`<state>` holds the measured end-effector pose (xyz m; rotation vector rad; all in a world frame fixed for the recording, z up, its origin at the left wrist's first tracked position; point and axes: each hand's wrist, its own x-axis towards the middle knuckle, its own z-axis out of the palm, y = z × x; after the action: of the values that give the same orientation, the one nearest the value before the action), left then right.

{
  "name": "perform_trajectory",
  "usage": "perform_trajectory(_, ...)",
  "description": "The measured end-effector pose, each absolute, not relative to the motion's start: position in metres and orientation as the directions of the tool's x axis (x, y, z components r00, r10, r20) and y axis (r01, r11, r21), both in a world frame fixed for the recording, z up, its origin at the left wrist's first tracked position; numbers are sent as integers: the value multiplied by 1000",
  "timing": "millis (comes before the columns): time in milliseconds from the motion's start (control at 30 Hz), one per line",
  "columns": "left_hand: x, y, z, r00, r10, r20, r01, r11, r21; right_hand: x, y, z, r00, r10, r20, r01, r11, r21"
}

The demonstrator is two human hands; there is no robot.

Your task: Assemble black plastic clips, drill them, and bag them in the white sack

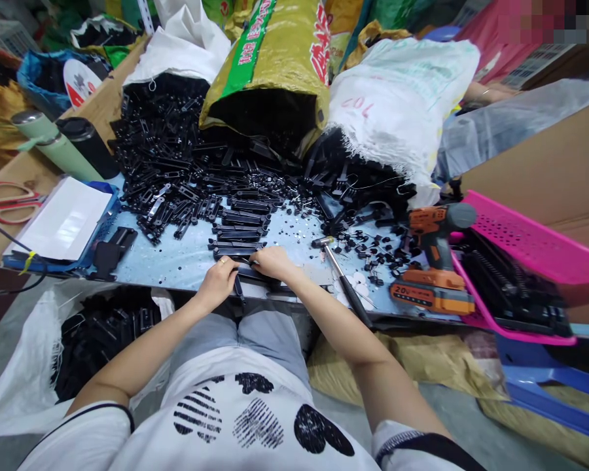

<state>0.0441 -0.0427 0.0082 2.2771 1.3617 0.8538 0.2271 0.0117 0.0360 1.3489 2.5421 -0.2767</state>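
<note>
head view: i log left hand (218, 279) and right hand (273, 263) pinching one black part (253, 271) above the blue table (152, 267).

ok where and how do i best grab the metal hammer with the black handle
Probably by the black handle, from the near right with the bare right hand: the metal hammer lies slanted, its small head pointing away, its slim, straight handle running toward the front edge of the light-blue table.
</note>
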Motion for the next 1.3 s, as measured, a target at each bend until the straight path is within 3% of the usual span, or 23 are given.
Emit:
perform_trajectory(200,45,-48,-12,326,827,458,582,-557,592,252,13,33,-501,810,-303,850,526,0)
perform_trajectory(300,44,-47,-21,286,814,506,540,-573,616,280,10,31,-425,868,-256,904,424,-61)
perform_trajectory(467,45,-49,-32,235,769,594,574,-603,554,319,-10,30,-350,936,-45,867,305,-393)
perform_trajectory(533,45,-53,-35,200,731,653,613,-613,499,325,-20,33,-359,933,-31,804,293,-517)
perform_trajectory(667,45,-61,-36,244,691,681,654,-635,411,323,-33,35,-307,930,-202,653,51,-756)
perform_trajectory(767,45,-63,-35,251,714,654,660,-620,424,315,-33,30,-269,892,-364,358,-259,-897)
perform_trajectory(833,46,-63,-34,235,729,643,662,-604,443,309,-31,25,-252,850,-462,206,-419,-884)
perform_trajectory(933,46,-63,-35,230,732,641,660,-601,450,304,-29,19,-212,806,-552,155,-530,-834)
perform_trajectory(1300,49,-59,-35,251,697,672,653,-634,414,301,-28,24,-177,784,-594,203,-562,-802)
